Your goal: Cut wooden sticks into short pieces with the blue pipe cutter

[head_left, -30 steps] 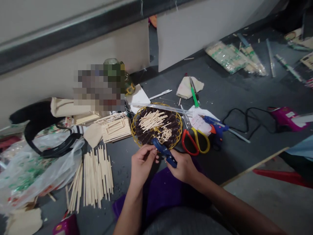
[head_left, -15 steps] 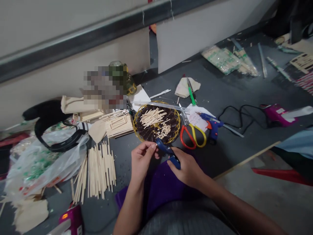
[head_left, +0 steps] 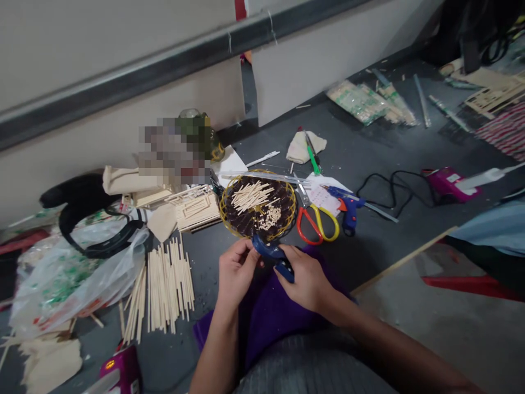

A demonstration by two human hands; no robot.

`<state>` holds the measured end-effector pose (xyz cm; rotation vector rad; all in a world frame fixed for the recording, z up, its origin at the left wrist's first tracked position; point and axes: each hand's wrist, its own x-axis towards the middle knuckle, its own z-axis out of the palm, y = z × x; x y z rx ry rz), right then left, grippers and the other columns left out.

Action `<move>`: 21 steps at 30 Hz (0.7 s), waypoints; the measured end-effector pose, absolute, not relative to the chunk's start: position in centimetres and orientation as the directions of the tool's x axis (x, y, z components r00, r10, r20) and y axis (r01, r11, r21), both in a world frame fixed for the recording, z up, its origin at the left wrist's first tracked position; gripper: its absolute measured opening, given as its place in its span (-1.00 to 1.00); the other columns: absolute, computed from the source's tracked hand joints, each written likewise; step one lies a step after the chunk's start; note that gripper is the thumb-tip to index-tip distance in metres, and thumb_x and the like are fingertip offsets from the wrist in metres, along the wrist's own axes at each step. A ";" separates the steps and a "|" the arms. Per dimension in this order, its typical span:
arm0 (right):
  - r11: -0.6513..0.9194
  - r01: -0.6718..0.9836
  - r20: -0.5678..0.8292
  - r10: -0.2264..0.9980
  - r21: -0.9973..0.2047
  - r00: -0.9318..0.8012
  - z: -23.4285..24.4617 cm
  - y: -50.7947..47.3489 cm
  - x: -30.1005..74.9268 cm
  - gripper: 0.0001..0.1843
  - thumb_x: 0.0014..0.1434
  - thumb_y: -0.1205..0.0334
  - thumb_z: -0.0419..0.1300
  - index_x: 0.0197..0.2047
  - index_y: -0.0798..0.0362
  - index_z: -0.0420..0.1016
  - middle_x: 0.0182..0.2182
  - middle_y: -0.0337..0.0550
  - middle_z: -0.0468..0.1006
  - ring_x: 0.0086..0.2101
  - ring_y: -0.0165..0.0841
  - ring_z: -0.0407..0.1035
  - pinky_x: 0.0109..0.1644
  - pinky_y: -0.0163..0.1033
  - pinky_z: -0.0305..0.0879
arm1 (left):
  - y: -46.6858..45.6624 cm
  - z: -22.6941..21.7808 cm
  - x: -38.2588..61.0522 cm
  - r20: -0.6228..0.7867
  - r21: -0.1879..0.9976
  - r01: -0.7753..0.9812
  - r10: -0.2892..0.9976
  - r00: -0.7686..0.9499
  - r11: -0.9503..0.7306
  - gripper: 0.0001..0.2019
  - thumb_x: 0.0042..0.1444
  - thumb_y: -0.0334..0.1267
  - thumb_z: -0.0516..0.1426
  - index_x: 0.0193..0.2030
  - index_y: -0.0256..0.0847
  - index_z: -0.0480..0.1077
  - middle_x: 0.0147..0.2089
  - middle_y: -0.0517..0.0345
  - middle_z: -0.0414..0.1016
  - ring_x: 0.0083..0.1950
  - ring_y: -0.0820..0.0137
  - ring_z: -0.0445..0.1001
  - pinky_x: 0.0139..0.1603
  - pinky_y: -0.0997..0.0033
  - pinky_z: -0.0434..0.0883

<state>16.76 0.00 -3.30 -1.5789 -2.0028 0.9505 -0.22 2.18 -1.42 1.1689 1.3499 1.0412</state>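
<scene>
Wrapped around the handles of a blue plier-like hand tool (head_left: pixel 268 249) is my right hand (head_left: pixel 305 276). My left hand (head_left: pixel 238 273) is closed in a pinch at the tool's jaws; what lies between its fingertips is too small or hidden to make out. Just beyond both hands sits a round woven basket (head_left: pixel 229 221) with a yellow rim. It holds short wooden sticks (head_left: pixel 250 196) and a heap of tiny cut wooden pieces (head_left: pixel 269 218). Below the hands, a purple cloth (head_left: pixel 266 317) lies over my lap.
Scissors (head_left: pixel 318 224) with red and yellow handles and a blue glue gun (head_left: pixel 348 210) lie right of the basket. Long wooden sticks (head_left: pixel 170 284) are spread at left, near a plastic bag (head_left: pixel 102 279). A green cutter knife (head_left: pixel 313 156) rests on a cloth farther back.
The view has shifted slightly, so the table items sit a little farther left. Both hands keep their grips at the tool, whose handles look slightly closer together.
</scene>
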 end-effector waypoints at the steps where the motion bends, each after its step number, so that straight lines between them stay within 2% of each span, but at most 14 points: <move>1: 0.123 0.673 -0.083 0.961 -0.729 -0.266 -3.3 0.0 16.8 -0.60 0.08 0.31 0.13 0.03 0.07 0.36 -0.11 -0.01 0.57 -0.14 -0.12 0.49 -0.07 -0.08 0.41 | 2.1 -1.3 -0.2 -0.148 0.981 0.124 0.989 -0.008 0.147 -0.75 0.14 -0.15 0.21 -0.47 -0.26 0.44 -0.54 0.24 0.38 -0.49 0.50 0.34 -0.42 0.54 0.27; 12: 0.144 0.689 -0.049 0.966 -0.710 -0.252 -3.7 0.2 16.8 -0.66 0.11 0.29 0.13 -0.01 0.06 0.34 -0.16 -0.01 0.58 -0.19 -0.16 0.51 -0.13 -0.16 0.38 | 2.1 -1.1 0.0 -0.101 0.966 0.237 0.995 -0.016 0.102 -0.73 0.18 -0.14 0.17 -0.48 -0.24 0.42 -0.53 0.24 0.36 -0.49 0.49 0.33 -0.44 0.53 0.24; 18: 0.144 0.722 -0.068 0.964 -0.676 -0.256 -3.9 0.4 16.8 -0.88 0.12 0.27 0.13 -0.22 0.01 0.34 -0.36 -0.14 0.60 -0.37 -0.26 0.51 -0.34 -0.28 0.26 | 2.3 -1.1 0.1 -0.086 0.958 0.273 0.996 -0.006 0.084 -0.68 0.23 -0.13 0.13 -0.50 -0.24 0.39 -0.54 0.22 0.36 -0.46 0.46 0.32 -0.37 0.50 0.25; 21: 0.123 0.727 -0.092 0.964 -0.675 -0.248 -4.0 0.5 16.7 -0.93 0.13 0.26 0.13 -0.27 0.00 0.32 -0.41 -0.18 0.58 -0.41 -0.29 0.50 -0.38 -0.30 0.20 | 2.5 -1.3 -0.1 -0.096 0.961 0.261 0.995 0.020 0.087 -0.70 0.24 -0.15 0.11 -0.47 -0.23 0.39 -0.51 0.21 0.36 -0.43 0.45 0.34 -0.34 0.49 0.27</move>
